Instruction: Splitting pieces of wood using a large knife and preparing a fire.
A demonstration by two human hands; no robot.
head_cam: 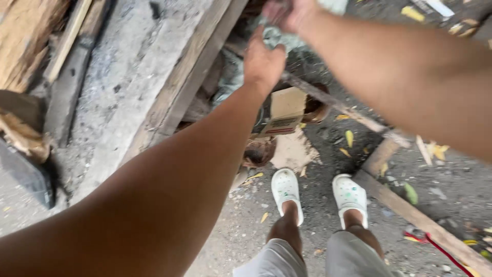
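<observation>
Cloth (274,37) between both hands' fingers (279,50)

Soft, even daylight, faint shadows; near forearms and frame edges blur and stretch.

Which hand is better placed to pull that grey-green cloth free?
Probably the right hand: its fingers already seem closed on the grey-green cloth. The left hand lies just beneath, open against it.
</observation>
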